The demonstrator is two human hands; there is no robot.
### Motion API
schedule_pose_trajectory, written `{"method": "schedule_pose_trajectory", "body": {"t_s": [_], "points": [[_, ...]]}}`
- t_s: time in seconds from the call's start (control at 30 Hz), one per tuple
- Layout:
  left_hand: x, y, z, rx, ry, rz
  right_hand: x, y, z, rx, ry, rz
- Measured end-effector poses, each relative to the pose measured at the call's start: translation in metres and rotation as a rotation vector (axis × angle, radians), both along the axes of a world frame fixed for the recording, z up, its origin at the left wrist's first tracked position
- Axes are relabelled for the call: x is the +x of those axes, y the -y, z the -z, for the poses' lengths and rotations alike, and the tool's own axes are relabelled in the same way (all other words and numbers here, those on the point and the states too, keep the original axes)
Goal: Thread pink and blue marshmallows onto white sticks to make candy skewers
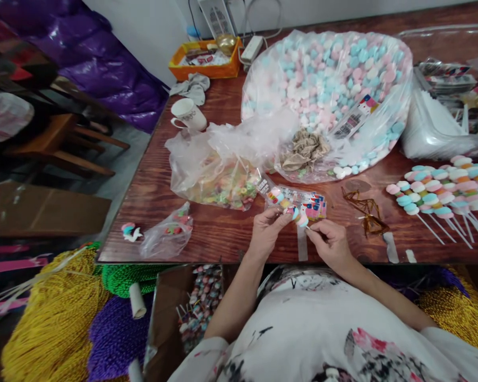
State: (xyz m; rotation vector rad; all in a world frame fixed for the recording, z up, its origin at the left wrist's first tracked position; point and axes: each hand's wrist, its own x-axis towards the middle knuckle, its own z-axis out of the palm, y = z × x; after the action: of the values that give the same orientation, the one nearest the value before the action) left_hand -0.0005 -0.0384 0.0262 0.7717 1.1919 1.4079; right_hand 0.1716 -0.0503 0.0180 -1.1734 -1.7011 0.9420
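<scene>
Close to the table's front edge, my left hand (267,227) is closed on a marshmallow skewer (301,218) with pink, blue and white pieces. My right hand (331,240) is pinched at its lower end, where a short white stick seems to show. Clear printed plastic lies around the skewer's far end; whether the skewer is inside it I cannot tell. Just behind my hands lie printed clear bags (315,205). A pile of finished-looking marshmallow skewers (442,185) rests to the right, sticks toward me. Gold twist ties (365,209) lie between the pile and my right hand.
A large bag of pastel marshmallows (326,74) fills the back, beside a bag of fruit-coloured candies (223,183). A mug (188,114), an orange tray (207,71) and a small candy bag (169,233) stand left. A plastic bin (434,135) is at right.
</scene>
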Motion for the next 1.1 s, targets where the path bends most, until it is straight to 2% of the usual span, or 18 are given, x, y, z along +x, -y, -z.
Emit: {"method": "schedule_pose_trajectory", "body": {"t_s": [0.1, 0.2, 0.37, 0.43, 0.5, 0.57, 0.6, 0.63, 0.7, 0.77, 0.83, 0.87, 1.0, 1.1], "points": [[0.000, 0.002, 0.002, 0.012, -0.070, -0.016, 0.002, -0.002, 0.001, 0.224, 0.172, 0.002], [-0.003, -0.001, 0.002, 0.019, -0.037, -0.028, 0.002, -0.004, 0.000, 0.332, 0.230, -0.007], [-0.014, -0.014, 0.002, -0.035, 0.201, -0.019, 0.000, -0.004, -0.003, 0.219, 0.105, -0.059], [-0.016, -0.014, 0.000, -0.032, 0.181, 0.008, 0.000, -0.003, -0.002, 0.170, 0.068, -0.080], [-0.020, -0.010, -0.005, 0.065, -0.008, -0.072, 0.002, -0.004, -0.002, 0.168, 0.069, -0.066], [-0.027, -0.003, -0.015, 0.231, -0.377, -0.201, 0.007, -0.006, -0.003, 0.196, 0.092, -0.058], [-0.032, -0.001, -0.022, 0.310, -0.597, -0.225, 0.011, -0.007, -0.004, 0.216, 0.105, -0.065], [-0.038, 0.001, -0.030, 0.366, -0.811, -0.184, 0.014, -0.009, -0.006, 0.234, 0.121, -0.086], [-0.049, -0.001, -0.044, 0.430, -1.134, 0.031, 0.021, -0.012, -0.012, 0.267, 0.154, -0.131], [-0.057, -0.008, -0.051, 0.483, -1.262, 0.296, 0.028, -0.015, -0.017, 0.297, 0.193, -0.162], [-0.063, -0.017, -0.051, 0.524, -1.249, 0.475, 0.034, -0.018, -0.021, 0.320, 0.253, -0.188], [-0.063, -0.020, -0.047, 0.528, -1.213, 0.515, 0.038, -0.019, -0.022, 0.327, 0.290, -0.203], [-0.056, -0.022, -0.027, 0.450, -0.966, 0.439, 0.053, -0.022, -0.023, 0.320, 0.403, -0.259], [-0.044, -0.014, -0.020, 0.398, -0.843, 0.369, 0.062, -0.023, -0.026, 0.322, 0.430, -0.271]]}}
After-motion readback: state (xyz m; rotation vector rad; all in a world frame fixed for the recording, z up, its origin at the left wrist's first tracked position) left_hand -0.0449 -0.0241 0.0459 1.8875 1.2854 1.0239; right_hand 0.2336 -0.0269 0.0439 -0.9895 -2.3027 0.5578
